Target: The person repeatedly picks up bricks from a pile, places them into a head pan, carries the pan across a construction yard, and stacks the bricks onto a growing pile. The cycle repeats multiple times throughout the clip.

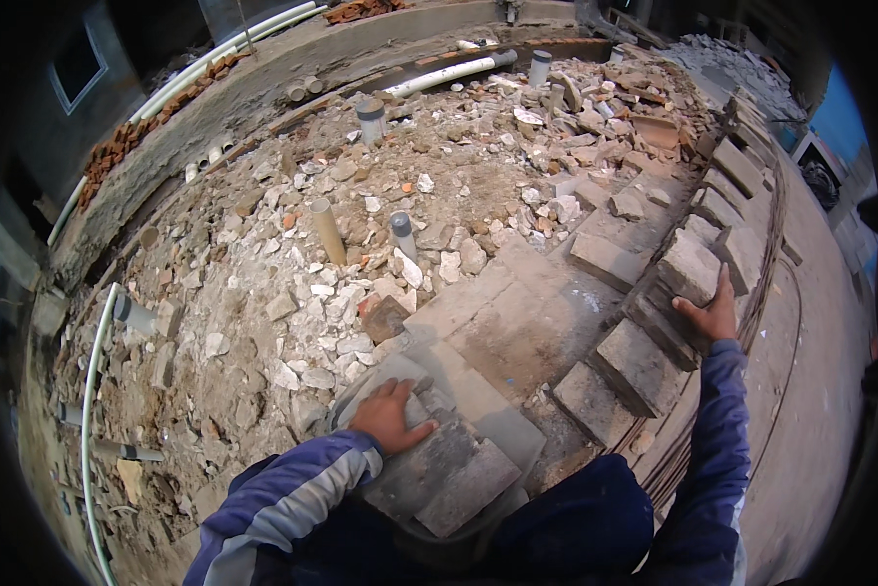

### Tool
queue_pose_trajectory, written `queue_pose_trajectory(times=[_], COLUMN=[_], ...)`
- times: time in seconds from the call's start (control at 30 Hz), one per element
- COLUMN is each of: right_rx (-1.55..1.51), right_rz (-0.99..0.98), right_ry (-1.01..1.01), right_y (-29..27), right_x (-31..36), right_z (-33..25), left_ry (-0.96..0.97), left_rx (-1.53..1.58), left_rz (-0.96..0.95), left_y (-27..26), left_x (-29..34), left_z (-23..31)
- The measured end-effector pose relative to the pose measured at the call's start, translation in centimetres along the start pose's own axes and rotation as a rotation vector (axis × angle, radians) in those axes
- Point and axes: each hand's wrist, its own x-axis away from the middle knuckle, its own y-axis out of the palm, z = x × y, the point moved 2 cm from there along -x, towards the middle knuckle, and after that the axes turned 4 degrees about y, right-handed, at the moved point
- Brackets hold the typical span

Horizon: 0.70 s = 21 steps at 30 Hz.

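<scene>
You are on an open building site, with broken rubble [249, 337] spread beside a paved strip [527, 327]. Your right hand [710, 311] is closed part-way round the near end of one grey block [691, 266], thumb at one side and fingers at the other. That block sits in the upper part of the row of blocks [639, 366] on your right. It should be heavy for its size, quite stiff, and gritty rather than slippery; the corners look likely to chip, so take it by its broad sides, well in from the edges.

Your left hand [390, 418] lies spread, palm down, over a stack of blocks [468, 486] by your knees, gripping none. I count at least three in that stack, though your hand and sleeve [302, 483] hide part of it.

Further out, one tan pipe [329, 232] and at least three grey-capped pipes [403, 234] stand in the rubble, with one thick white pipe [444, 75] lying beyond.
</scene>
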Motion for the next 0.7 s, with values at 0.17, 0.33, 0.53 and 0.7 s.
queue_pose_trajectory(times=[0.17, 0.33, 0.53, 0.7], right_rx=[0.034, -0.041, -0.081, -0.287], right_rz=[0.042, 0.0, 0.039, -0.031], right_ry=[-0.102, -0.101, -0.092, -0.381], right_y=[1.0, 0.9, 0.7, 1.8], right_x=[-0.9, -1.8, -0.4, 1.6], right_z=[-0.8, -0.3, -3.8, -13.0], left_ry=[-0.026, -0.032, -0.027, -0.044], left_rx=[0.022, -0.063, -0.037, -0.019], left_rz=[-0.026, -0.021, -0.027, -0.03], left_y=[0.0, 0.1, 0.1, 0.3], left_x=[0.1, 0.0, 0.1, -0.1], left_z=[-0.1, 0.0, 0.0, 0.0])
